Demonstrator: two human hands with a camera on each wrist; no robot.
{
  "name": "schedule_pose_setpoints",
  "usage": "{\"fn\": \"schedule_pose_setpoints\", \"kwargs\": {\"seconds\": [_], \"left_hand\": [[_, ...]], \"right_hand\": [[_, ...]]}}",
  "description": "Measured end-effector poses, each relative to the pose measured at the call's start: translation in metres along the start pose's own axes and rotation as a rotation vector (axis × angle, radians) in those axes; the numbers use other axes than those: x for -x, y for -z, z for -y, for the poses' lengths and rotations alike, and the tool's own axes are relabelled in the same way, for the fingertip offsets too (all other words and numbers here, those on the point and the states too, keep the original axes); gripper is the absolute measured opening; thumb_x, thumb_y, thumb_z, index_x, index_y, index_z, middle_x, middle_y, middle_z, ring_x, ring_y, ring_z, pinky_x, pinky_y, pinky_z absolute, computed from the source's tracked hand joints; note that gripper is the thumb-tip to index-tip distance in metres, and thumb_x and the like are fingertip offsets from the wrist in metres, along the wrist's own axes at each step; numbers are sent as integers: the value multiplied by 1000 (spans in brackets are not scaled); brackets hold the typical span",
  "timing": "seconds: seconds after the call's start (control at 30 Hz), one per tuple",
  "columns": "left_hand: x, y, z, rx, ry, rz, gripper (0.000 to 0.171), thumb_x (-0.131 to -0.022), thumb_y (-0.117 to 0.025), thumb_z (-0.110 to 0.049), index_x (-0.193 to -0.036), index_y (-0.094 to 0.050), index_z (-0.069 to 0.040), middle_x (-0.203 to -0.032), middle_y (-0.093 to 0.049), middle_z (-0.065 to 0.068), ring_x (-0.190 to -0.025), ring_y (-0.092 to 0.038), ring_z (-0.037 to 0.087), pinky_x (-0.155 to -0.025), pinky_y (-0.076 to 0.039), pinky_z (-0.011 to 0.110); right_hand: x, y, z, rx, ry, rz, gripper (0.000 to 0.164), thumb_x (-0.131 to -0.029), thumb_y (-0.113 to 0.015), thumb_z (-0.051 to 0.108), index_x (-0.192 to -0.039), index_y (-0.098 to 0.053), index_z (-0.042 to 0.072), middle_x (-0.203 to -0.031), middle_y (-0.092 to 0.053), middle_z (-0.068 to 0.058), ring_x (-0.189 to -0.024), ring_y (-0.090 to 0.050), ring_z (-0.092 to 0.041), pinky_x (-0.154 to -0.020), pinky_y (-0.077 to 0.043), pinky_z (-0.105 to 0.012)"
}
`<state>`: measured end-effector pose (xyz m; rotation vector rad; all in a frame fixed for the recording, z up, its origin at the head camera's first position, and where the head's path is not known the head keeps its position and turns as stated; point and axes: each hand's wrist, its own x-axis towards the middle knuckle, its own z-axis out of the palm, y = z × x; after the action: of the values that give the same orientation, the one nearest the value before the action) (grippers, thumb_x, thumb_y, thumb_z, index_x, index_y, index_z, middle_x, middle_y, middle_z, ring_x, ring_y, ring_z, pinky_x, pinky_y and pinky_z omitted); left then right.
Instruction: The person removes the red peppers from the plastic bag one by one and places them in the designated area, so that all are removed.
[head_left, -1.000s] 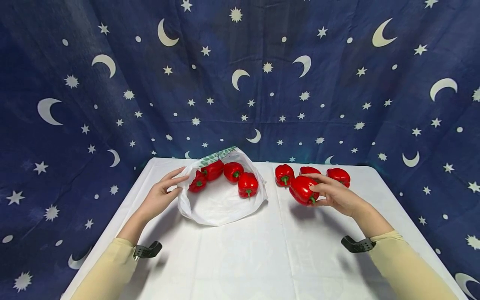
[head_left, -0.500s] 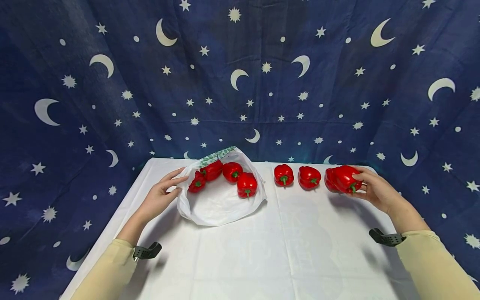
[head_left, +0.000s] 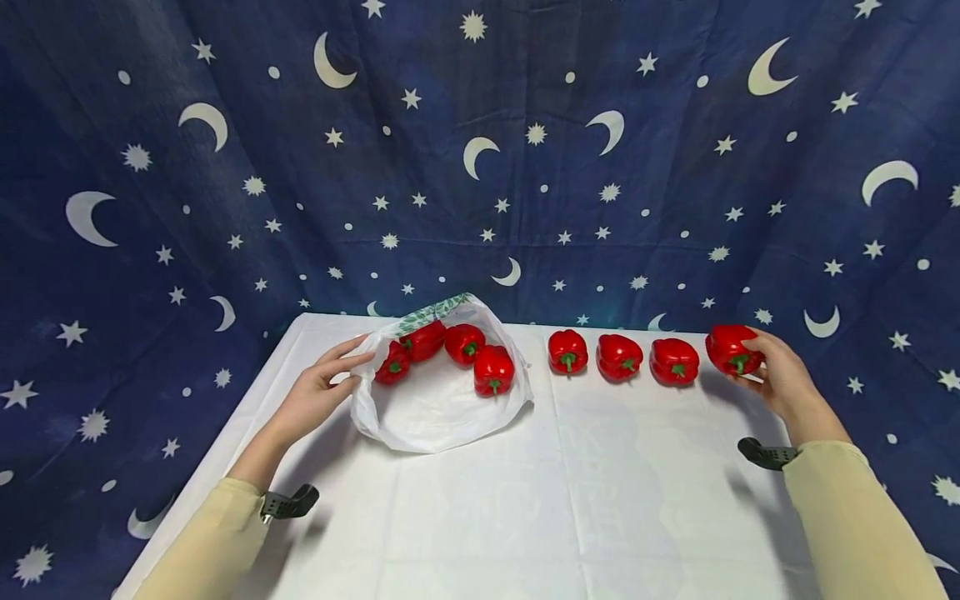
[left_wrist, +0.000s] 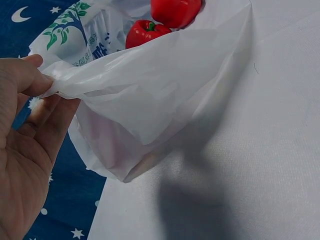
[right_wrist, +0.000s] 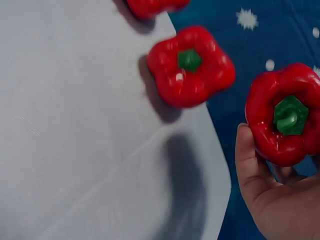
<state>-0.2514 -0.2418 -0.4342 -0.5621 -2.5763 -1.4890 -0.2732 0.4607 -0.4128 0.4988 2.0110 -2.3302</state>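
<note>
My left hand (head_left: pixel 313 398) pinches the left rim of a white plastic bag (head_left: pixel 431 429) that lies with its mouth spread wide. Several red bell peppers (head_left: pixel 494 371) sit inside along its back and right side. In the left wrist view, thumb and fingers grip the bunched bag edge (left_wrist: pixel 67 87). At the far right of the table, my right hand (head_left: pixel 783 383) holds a red bell pepper (head_left: pixel 726 348) by its right side. The right wrist view shows this pepper's green stem (right_wrist: pixel 290 117) facing the camera; whether its underside touches the table cannot be told.
Three more red peppers stand in a row along the table's back: one near the bag (head_left: pixel 567 352), a middle pepper (head_left: pixel 619 357) and a right-hand pepper (head_left: pixel 674 362). A white cloth covers the table (head_left: pixel 480 517). A dark blue curtain (head_left: pixel 420 150) with moons and stars hangs behind.
My right hand has carried its pepper from the front of the row rightward, past the third pepper to the row's right end. My left hand has stayed on the bag rim.
</note>
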Motion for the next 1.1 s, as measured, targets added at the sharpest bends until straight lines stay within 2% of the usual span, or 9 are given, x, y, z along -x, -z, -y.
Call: {"fn": "schedule_pose_setpoints", "kwargs": {"seconds": [0.13, 0.23, 0.3, 0.37, 0.5, 0.63, 0.83, 0.93, 1.1], "left_hand": [[1, 1, 9, 17, -5, 1, 40, -100, -64, -5, -138, -67, -17, -160, -40, -6, -149, -30, 21, -95, -42, 16], [6, 1, 12, 18, -16, 0, 40, -100, -64, -5, -138, -68, -17, -160, -40, -7, -148, -32, 21, -92, -44, 16], [7, 0, 11, 21, -17, 3, 40, -100, -64, -5, -138, -67, -18, -160, -40, -7, -148, -32, 21, -91, -45, 16], [7, 0, 10, 18, -11, 5, 39, -101, -64, -7, -138, -67, -18, -160, -39, -7, -148, -32, 22, -93, -44, 18], [3, 0, 7, 27, -4, 10, 39, -101, -64, -8, -139, -67, -16, -161, -39, -6, -149, -31, 22, -96, -43, 20], [-2, -1, 9, 20, -26, 3, 39, -100, -63, -3, -138, -67, -12, -161, -40, -1, -149, -31, 26, -95, -41, 15], [-4, -2, 12, 8, -34, -5, 40, -99, -63, 0, -137, -67, -9, -160, -40, 2, -149, -30, 29, -99, -35, 11], [-4, -1, 12, -1, -37, -1, 40, -99, -64, -2, -137, -67, -12, -160, -40, 0, -149, -30, 27, -100, -36, 12], [-2, 0, 12, 10, -42, 2, 39, -100, -64, -5, -138, -68, -15, -160, -41, -2, -149, -30, 25, -101, -36, 13]], "right_hand": [[-10, 8, -8, 89, -38, -52, 53, -103, -57, 27, -152, -37, 29, -117, -44, 9, -91, -54, -12, -76, -59, -31], [-15, 10, -18, 198, -51, -78, 65, -104, -53, 30, -163, -25, 22, -140, -40, -12, -99, -48, -16, -79, -59, -33], [-19, 11, -23, 276, -49, -101, 72, -105, -49, 30, -166, -14, 14, -156, -25, -23, -106, -46, -22, -82, -59, -35], [-22, 11, -25, 329, -54, -132, 75, -105, -46, 30, -165, -7, 10, -165, -9, -26, -114, -43, -28, -84, -58, -37], [-30, 14, -30, 398, -62, -203, 76, -105, -46, 31, -164, -7, 5, -166, -10, -28, -128, -37, -41, -85, -58, -41], [-37, 12, -35, 436, -55, -256, 77, -104, -46, 32, -163, -9, 0, -165, -13, -28, -135, -32, -45, -86, -58, -42], [-41, 5, -37, 482, -66, -268, 76, -103, -44, 32, -163, -9, 0, -165, -15, -29, -138, -32, -45, -85, -58, -38], [-42, 3, -35, 494, -79, -278, 75, -103, -43, 31, -163, -10, 0, -164, -17, -29, -138, -34, -45, -91, -56, -41], [-44, 2, -32, 504, -100, -283, 74, -103, -41, 30, -163, -9, 0, -165, -15, -29, -142, -30, -45, -106, -43, -52]]}}
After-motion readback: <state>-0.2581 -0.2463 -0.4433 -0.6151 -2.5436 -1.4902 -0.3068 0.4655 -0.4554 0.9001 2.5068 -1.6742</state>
